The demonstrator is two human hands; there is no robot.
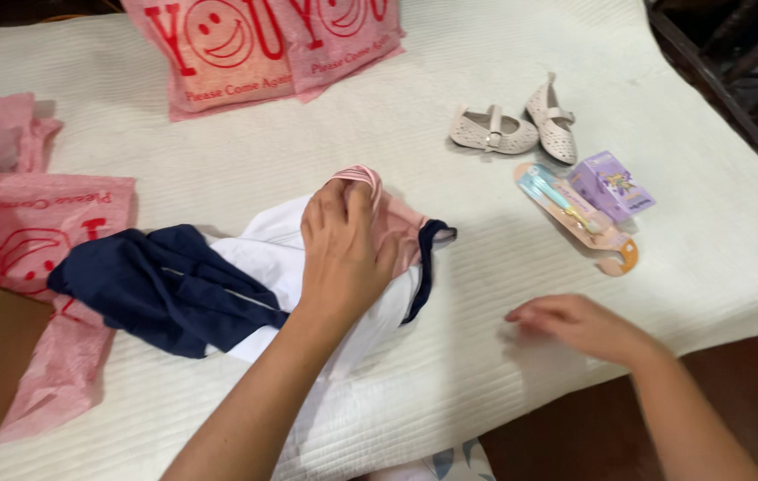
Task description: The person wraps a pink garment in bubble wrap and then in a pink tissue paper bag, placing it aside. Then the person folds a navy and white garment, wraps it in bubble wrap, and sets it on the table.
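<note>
Folding looks underway: left hand [343, 245] pinches the pink garment [394, 220] over white and navy clothes [165, 289]; right hand [575, 322], at four o'clock, rests open on the quilted bed cover [486, 374].

place: home | quilted bedspread [486, 71] | shopping bags [218, 53] | baby shoes [512, 129]

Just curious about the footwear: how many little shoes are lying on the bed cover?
2. One small cream shoe lies on its side at upper right; the other lies just right of it, touching. None else shows.
</note>
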